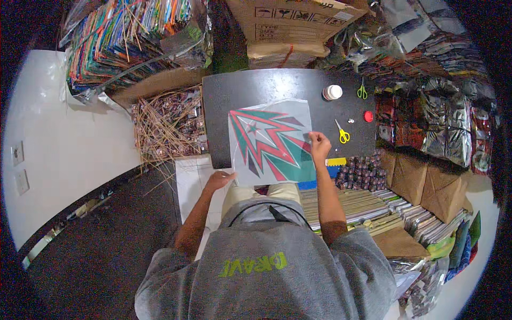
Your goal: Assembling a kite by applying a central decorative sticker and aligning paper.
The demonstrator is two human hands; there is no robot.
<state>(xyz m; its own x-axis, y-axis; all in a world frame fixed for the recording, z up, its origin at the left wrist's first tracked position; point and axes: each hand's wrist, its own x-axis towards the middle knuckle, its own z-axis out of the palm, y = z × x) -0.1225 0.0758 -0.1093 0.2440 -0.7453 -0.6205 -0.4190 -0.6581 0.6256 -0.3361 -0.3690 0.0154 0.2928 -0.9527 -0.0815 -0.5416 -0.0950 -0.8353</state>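
A thin, square sheet [272,141] printed with jagged red, green and white shapes and a star lies over the near part of the dark table, its near edge reaching my lap. My left hand [218,180] is at the sheet's near left corner, its fingertips pinching the edge. At the right edge, my right hand [319,145] has its fingers drawn together on the sheet. Beside that hand, yellow-handled scissors [343,133] rest on the dark table [218,98]. A white jar [333,92] stands beyond them, near a red lid [368,116].
Green-handled scissors [362,90] lie at the far right. Loose thin sticks [160,128] spill from a box on the left. Stacked colourful sheets [128,40] rise behind it. A cardboard box [293,32] stands at the back. Several small dark spools [362,172] sit at the right.
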